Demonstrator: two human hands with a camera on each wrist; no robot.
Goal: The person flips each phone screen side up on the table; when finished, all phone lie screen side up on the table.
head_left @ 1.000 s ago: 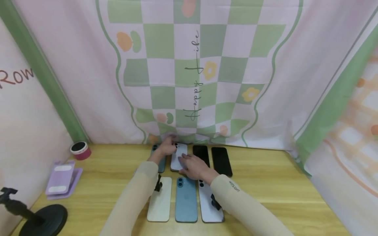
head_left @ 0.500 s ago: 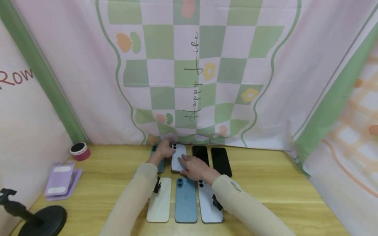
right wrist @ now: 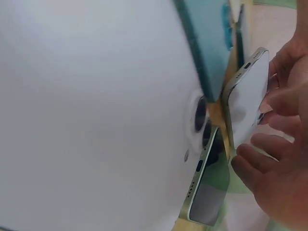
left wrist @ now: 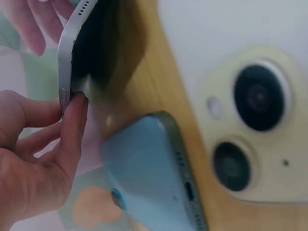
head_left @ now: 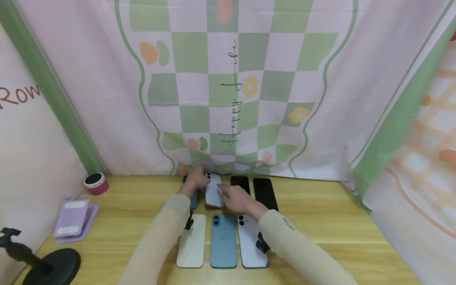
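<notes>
At far left, a black stand (head_left: 51, 263), a purple holder (head_left: 73, 215) and a pink-and-white jar (head_left: 97, 184) edge the wooden tabletop (head_left: 320, 221); next, a cream phone (head_left: 192, 243) lies in the front row, with a teal phone (head_left: 194, 200) behind it, partly under the left hand (head_left: 197, 178); that hand pinches one side edge of the back white phone (head_left: 214, 194), which sits tilted in the back row, dark glass downward; a blue phone (head_left: 223, 243) lies in front; the right hand (head_left: 235, 198), fingers loosely bent and gripping nothing, reaches its other edge, though whether the fingertips touch is unclear; with one edge alone pinched, a slip could drop the glass onto the tabletop or knock the teal phone; farther right, the front white phone (head_left: 249, 243) lies beneath the right sleeve (head_left: 295, 241), where a low wrist could nudge it; an inner black phone (head_left: 240, 183) and an outer black phone (head_left: 265, 194) end the back row.
</notes>
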